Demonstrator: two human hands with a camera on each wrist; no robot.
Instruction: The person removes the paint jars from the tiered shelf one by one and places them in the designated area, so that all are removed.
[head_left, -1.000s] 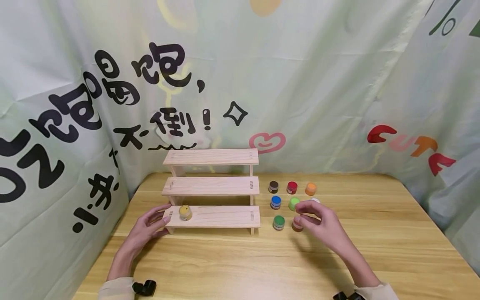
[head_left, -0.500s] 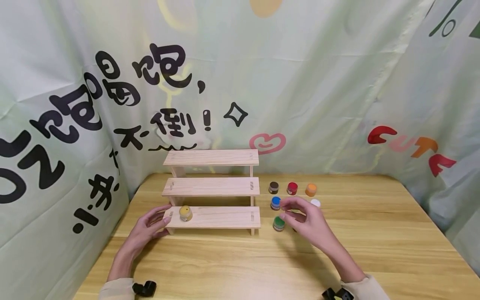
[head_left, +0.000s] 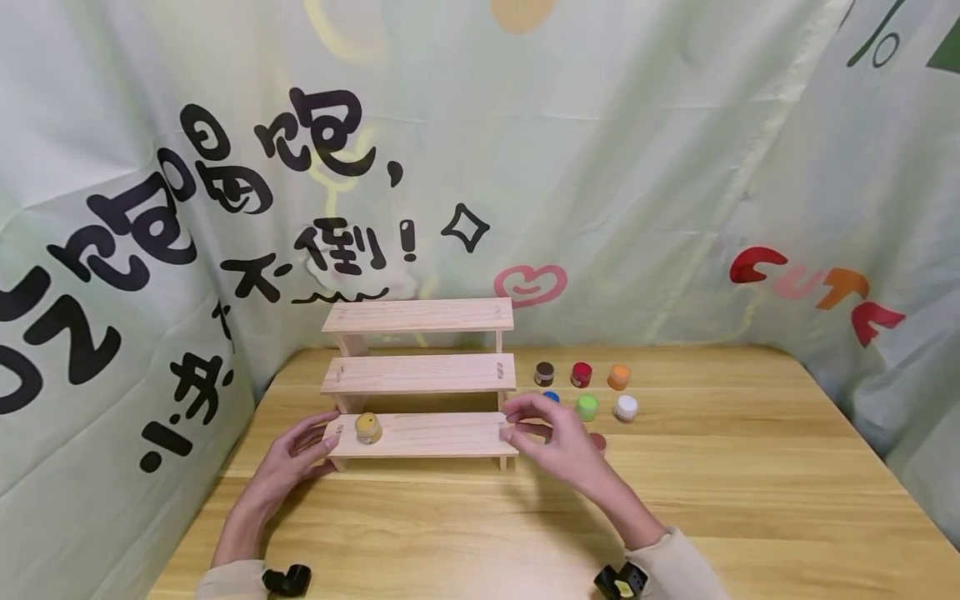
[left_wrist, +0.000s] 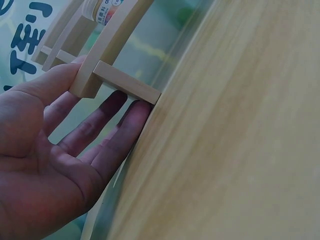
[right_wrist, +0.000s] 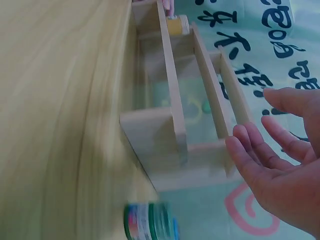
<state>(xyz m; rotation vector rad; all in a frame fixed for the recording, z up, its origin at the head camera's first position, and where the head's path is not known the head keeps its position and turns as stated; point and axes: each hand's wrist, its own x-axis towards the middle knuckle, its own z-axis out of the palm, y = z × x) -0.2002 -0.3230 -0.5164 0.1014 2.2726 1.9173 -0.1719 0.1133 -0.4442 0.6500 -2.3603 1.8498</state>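
A three-tier wooden display stand (head_left: 442, 435) stands on the table. One small yellow-lidded paint jar (head_left: 368, 427) sits near the left end of its lowest tier. My left hand (head_left: 296, 454) grips that tier's left end; in the left wrist view the thumb lies against the board (left_wrist: 112, 42) and the fingers are around the leg (left_wrist: 127, 82). My right hand (head_left: 558, 442) is at the tier's right end, fingers bent loosely, holding nothing. In the right wrist view its fingers are beside the stand (right_wrist: 175, 130); whether they touch it, I cannot tell.
Right of the stand are several paint jars: black (head_left: 544, 374), red (head_left: 581, 374), orange (head_left: 618, 377), light green (head_left: 587, 407), white (head_left: 626, 407). Blue (head_left: 551, 397) and brownish-red (head_left: 597, 442) ones are partly hidden. A dark green jar (right_wrist: 150, 221) shows in the right wrist view. A printed curtain (head_left: 637, 183) hangs behind.
My right hand has moved left, from over the jars to the right end of the lowest tier. The left hand keeps its place on the stand. The head view has shifted slightly.
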